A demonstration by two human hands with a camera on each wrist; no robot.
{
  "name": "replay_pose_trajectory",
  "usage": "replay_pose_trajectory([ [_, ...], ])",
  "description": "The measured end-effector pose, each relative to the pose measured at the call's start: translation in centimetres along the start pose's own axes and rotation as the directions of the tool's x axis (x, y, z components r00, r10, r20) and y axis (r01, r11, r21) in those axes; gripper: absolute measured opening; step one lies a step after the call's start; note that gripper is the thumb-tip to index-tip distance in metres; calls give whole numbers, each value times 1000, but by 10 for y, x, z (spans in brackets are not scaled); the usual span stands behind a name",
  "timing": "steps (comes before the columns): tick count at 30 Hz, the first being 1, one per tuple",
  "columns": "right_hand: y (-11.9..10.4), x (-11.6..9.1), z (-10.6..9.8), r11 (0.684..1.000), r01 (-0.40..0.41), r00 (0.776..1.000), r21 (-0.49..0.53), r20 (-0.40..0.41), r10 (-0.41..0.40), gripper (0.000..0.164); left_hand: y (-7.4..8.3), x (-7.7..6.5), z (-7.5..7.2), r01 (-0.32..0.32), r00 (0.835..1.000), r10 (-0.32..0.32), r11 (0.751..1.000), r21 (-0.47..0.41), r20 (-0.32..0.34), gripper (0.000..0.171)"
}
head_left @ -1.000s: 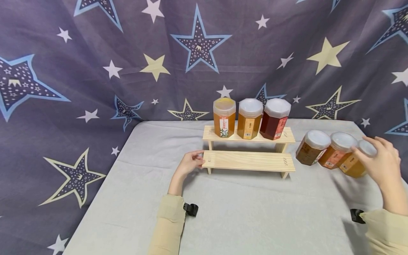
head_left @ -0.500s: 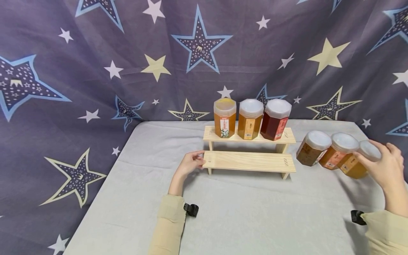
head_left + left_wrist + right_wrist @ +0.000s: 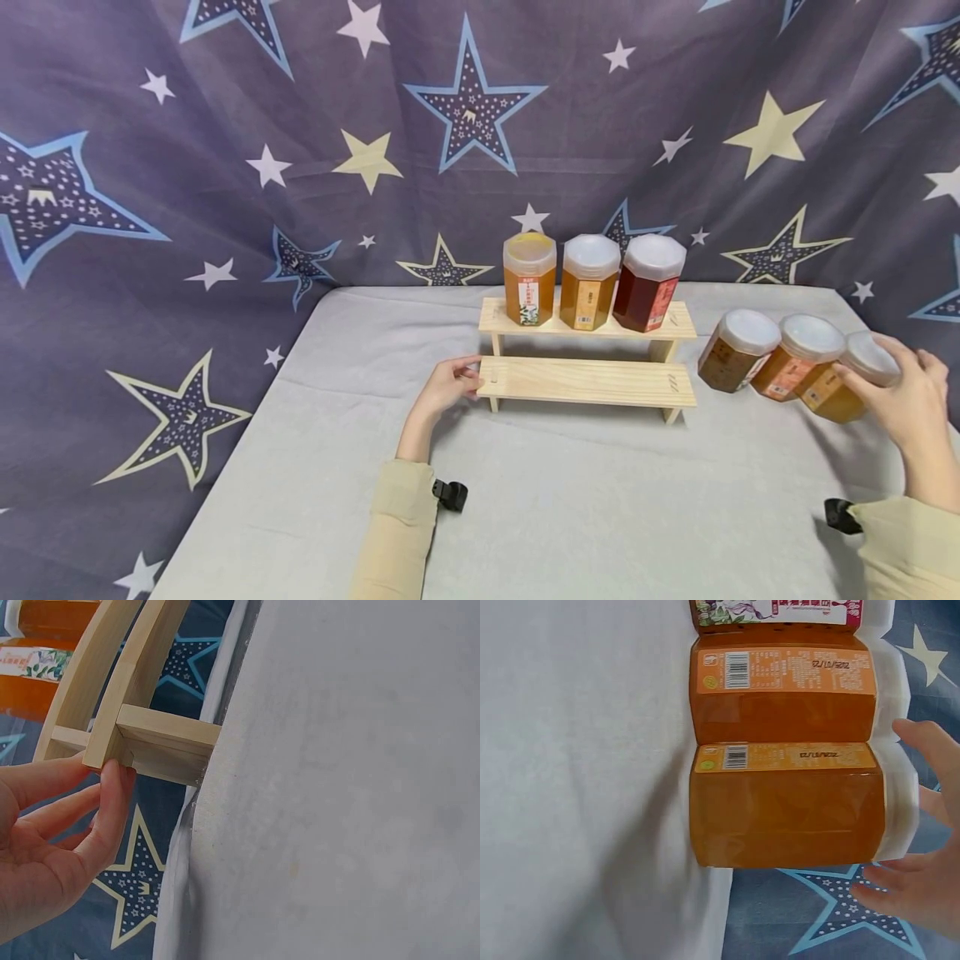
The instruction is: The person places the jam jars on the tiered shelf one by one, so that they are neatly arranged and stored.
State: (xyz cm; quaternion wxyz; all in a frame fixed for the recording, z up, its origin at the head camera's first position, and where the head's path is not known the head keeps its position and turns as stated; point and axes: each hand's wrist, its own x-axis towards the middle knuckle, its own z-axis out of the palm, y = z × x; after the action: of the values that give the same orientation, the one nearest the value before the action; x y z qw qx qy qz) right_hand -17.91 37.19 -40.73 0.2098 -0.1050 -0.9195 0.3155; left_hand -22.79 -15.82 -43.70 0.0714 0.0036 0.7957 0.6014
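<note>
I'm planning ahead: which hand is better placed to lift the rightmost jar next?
Likely the right hand: it is at the lid of the rightmost jar. The left hand pinches the left end of the lower shelf, farther from that jar.

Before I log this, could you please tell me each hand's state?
Left hand: pinching the shelf.
Right hand: around the lid of the end jar; grip cannot be told.

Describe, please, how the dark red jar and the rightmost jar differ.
The dark red jar looks deep red, the rightmost jar amber. The dark red jar stands on the wooden stand, untouched; the rightmost jar is off it, its lid in the right grip. Both have faceted sides and whitish lids.
</note>
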Motion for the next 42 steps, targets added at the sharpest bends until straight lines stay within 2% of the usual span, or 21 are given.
replay_pose_trajectory([
  [14, 8, 4, 11, 992, -98, 992, 82, -76, 104, 58, 0, 2, 1, 9, 1000, -9, 1000, -11, -8, 44],
  [21, 9, 5, 15, 985, -144, 982, 91, -108, 154, 59, 1, 1, 1, 9, 1000, -9, 1000, -2, -6, 44],
  [24, 9, 4, 16, 986, -136, 976, 96, -158, 150, 57, 0, 1, 1, 9, 1000, -9, 1000, 1, -5, 44],
  [29, 6, 2, 20, 986, -139, 952, 94, -263, 159, 53, 3, -1, 1, -3, 1000, 3, 1000, -13, 10, 44],
  [31, 5, 1, 21, 984, -155, 946, 88, -273, 174, 53, 2, -1, 0, -1, 1000, 2, 1000, -25, 8, 44],
  [37, 1, -5, 20, 984, -164, 950, 73, -258, 177, 54, -1, 1, -1, 2, 1000, -2, 1000, -15, -5, 44],
  [42, -2, -11, 18, 993, -96, 941, 67, -318, 113, 51, 0, 0, -1, 14, 1000, -14, 1000, -10, -2, 45],
])
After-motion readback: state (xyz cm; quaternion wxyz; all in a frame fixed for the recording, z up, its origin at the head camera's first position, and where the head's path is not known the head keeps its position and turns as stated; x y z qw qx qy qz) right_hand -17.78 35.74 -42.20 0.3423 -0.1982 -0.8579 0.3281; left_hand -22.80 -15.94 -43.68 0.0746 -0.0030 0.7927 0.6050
